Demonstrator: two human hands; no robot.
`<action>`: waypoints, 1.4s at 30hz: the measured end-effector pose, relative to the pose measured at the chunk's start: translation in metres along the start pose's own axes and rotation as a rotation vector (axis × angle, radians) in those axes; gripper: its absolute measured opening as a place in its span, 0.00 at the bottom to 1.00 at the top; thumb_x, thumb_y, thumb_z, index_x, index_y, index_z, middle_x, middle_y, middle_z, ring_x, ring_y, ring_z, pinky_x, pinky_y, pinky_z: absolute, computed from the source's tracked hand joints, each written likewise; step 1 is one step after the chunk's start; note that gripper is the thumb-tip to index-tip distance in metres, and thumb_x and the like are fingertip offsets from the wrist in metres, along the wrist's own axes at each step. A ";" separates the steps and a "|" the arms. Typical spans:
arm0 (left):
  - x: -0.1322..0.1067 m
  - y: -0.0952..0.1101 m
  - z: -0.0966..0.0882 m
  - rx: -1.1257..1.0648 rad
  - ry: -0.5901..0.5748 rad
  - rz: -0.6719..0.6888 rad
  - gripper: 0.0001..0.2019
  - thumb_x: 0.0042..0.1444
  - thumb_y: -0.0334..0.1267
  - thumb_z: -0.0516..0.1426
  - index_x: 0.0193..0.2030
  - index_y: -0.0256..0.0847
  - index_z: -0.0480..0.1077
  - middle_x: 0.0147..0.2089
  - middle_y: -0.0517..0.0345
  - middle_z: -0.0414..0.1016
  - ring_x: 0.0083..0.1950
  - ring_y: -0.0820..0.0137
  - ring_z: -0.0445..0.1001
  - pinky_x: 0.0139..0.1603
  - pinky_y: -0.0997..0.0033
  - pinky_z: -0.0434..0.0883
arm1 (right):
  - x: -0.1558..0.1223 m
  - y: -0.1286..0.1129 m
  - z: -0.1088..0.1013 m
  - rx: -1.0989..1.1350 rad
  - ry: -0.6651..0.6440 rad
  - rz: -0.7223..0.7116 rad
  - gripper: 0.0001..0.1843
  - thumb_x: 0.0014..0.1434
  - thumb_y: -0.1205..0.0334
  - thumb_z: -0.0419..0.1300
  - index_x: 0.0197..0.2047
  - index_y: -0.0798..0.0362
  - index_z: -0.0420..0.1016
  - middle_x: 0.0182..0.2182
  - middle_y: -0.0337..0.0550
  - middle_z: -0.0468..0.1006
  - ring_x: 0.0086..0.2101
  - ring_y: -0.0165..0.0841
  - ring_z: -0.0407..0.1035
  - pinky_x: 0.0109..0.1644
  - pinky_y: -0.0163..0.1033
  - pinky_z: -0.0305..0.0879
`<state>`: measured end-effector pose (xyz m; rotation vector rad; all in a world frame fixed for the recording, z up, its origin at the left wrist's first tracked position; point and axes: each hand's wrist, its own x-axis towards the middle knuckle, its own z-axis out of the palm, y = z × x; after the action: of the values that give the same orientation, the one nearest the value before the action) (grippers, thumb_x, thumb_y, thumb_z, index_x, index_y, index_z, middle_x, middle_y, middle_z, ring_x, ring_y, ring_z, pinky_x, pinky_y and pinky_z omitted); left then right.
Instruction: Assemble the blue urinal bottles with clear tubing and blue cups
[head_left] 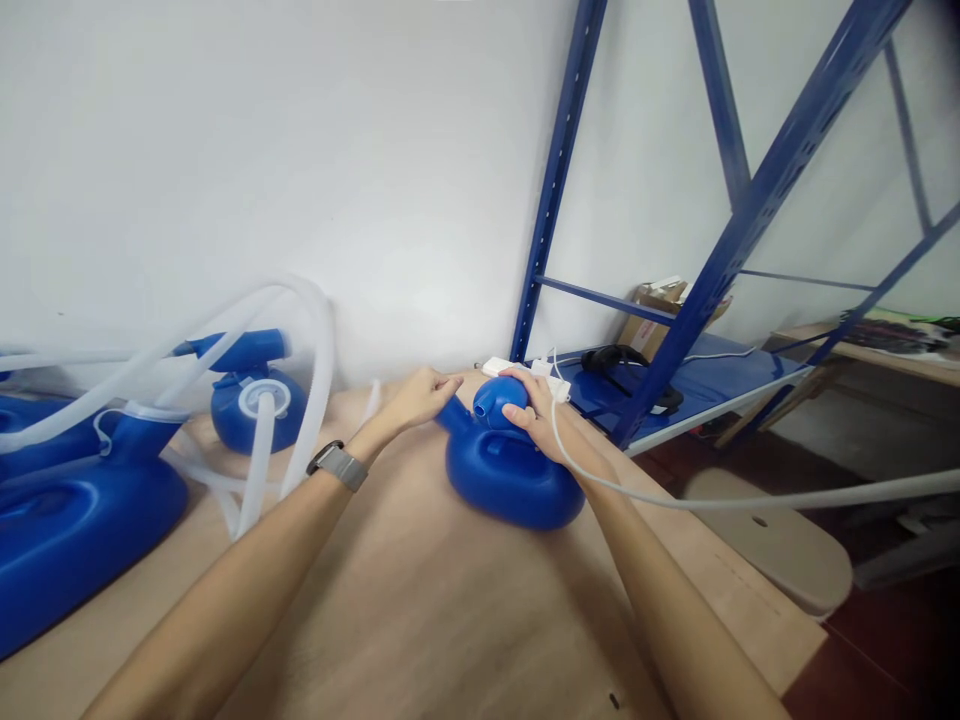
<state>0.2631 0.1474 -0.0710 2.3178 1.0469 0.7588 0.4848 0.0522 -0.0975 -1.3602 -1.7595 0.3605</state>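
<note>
A blue plastic urine bottle [510, 490] with a moulded handle lies on the brown-covered table, its neck slanting to the upper left. My left hand [424, 398], with a watch at the wrist, is closed at the mouth of that neck; the fingertips are partly hidden. Just above the bottle's body, my right hand [534, 405] grips a rounded blue funnel piece [501, 402] with a short spout pointing left. Thumb in front and fingers over the top hold this piece. Whether it touches the bottle I cannot tell.
At left lie another blue bottle [142, 490] and a blue funnel piece [259, 415] with looping white tubes [324, 350]. A white power strip [495, 367] and cable [652, 497] are near my right arm. A blue metal rack [559, 180] and a beige stool [780, 550] stand at right.
</note>
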 end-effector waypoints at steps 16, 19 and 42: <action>-0.071 -0.009 -0.028 0.354 0.157 -0.169 0.15 0.63 0.46 0.54 0.29 0.41 0.72 0.32 0.47 0.79 0.35 0.60 0.75 0.35 0.66 0.61 | 0.005 0.003 0.005 0.050 0.246 0.128 0.57 0.48 0.36 0.71 0.73 0.45 0.52 0.65 0.57 0.62 0.59 0.51 0.67 0.58 0.57 0.72; -0.075 -0.001 -0.025 0.367 0.192 -0.174 0.16 0.66 0.46 0.51 0.32 0.42 0.74 0.36 0.46 0.81 0.39 0.58 0.76 0.38 0.65 0.64 | 0.020 0.005 0.002 0.382 0.159 0.414 0.42 0.59 0.31 0.61 0.69 0.41 0.57 0.51 0.50 0.76 0.41 0.42 0.77 0.39 0.46 0.78; -0.025 0.046 0.026 -0.073 0.194 0.050 0.22 0.60 0.53 0.63 0.55 0.41 0.76 0.49 0.50 0.83 0.49 0.56 0.80 0.49 0.63 0.71 | 0.054 0.003 0.017 0.446 0.423 0.359 0.19 0.61 0.46 0.58 0.30 0.52 0.76 0.23 0.38 0.71 0.19 0.27 0.60 0.16 0.32 0.49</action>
<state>0.2896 0.0958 -0.0684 2.2503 1.0269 1.0418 0.4719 0.1063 -0.0849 -1.3011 -1.0131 0.5742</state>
